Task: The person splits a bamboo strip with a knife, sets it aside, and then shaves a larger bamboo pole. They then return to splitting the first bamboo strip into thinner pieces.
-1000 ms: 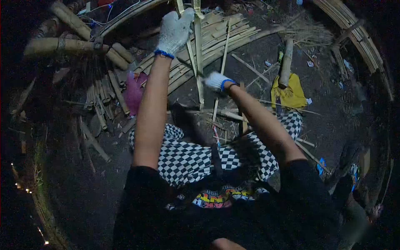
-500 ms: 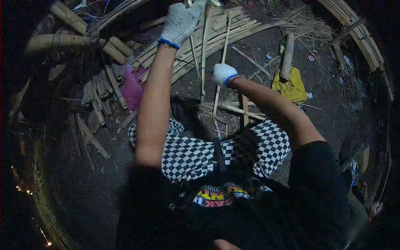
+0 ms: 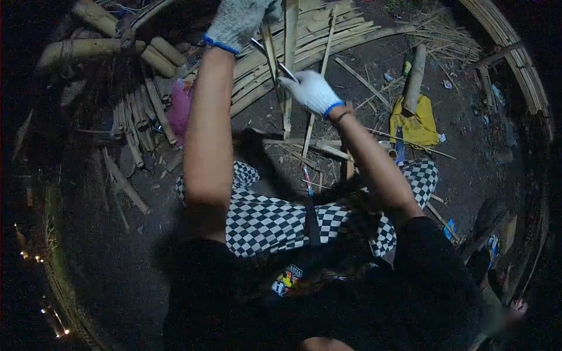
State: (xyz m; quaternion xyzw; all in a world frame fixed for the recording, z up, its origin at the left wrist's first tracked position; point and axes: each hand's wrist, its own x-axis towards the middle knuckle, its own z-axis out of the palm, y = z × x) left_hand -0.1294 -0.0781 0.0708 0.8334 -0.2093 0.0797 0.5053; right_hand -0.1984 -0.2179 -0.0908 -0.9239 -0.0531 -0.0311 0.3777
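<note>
My left hand, in a grey-white knit glove with a blue cuff, is closed around the upper part of a bamboo strip at the top edge of the view. A second thin length hangs beside it, spreading apart lower down. My right hand, in a white glove, is closed on a knife. Its blade slants up and left across the bamboo, and its handle is hidden in the glove. Another long thin strip stands just right of the knife.
Split bamboo slats lie in a pile ahead. A yellow cloth or bag sits right under a bamboo piece. Cut bamboo lengths and a pink bag lie left. Small lights glow at lower left.
My right hand has moved up and tilted, so the knife now points steeply up-left across the bamboo. My left hand has shifted slightly left and up, still gripping the strip.
</note>
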